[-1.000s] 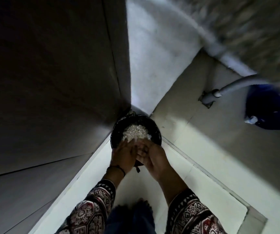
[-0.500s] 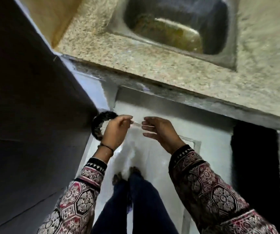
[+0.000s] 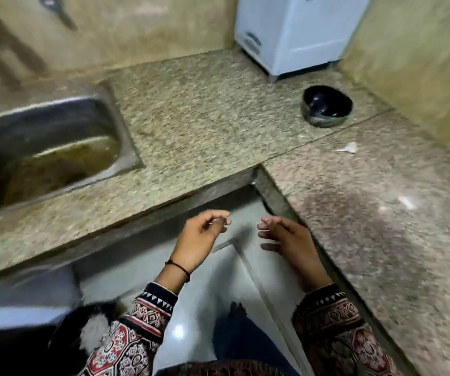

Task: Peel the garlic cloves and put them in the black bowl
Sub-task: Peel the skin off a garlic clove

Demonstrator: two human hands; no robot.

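The black bowl (image 3: 327, 105) stands on the granite counter (image 3: 205, 118) at the back right, near the wall. A pale garlic piece (image 3: 350, 148) lies on the counter just in front of the bowl, and a small white scrap (image 3: 406, 203) lies further forward. Both hands hang in front of the counter's inner corner, above the floor and well short of the bowl. My left hand (image 3: 205, 240) has its thumb and fingertips pinched on a tiny pale scrap, too blurred to name. My right hand (image 3: 289, 237) is loosely curled and holds nothing.
A steel sink (image 3: 44, 150) is sunk into the counter at the left. A white appliance (image 3: 297, 31) stands at the back against the wall. Low at the left, a dark container (image 3: 69, 337) with white peels (image 3: 93, 331) sits on the floor.
The view has swung up from the dark container of peels on the floor to the counter. Both hands have lifted away from that container and moved apart.
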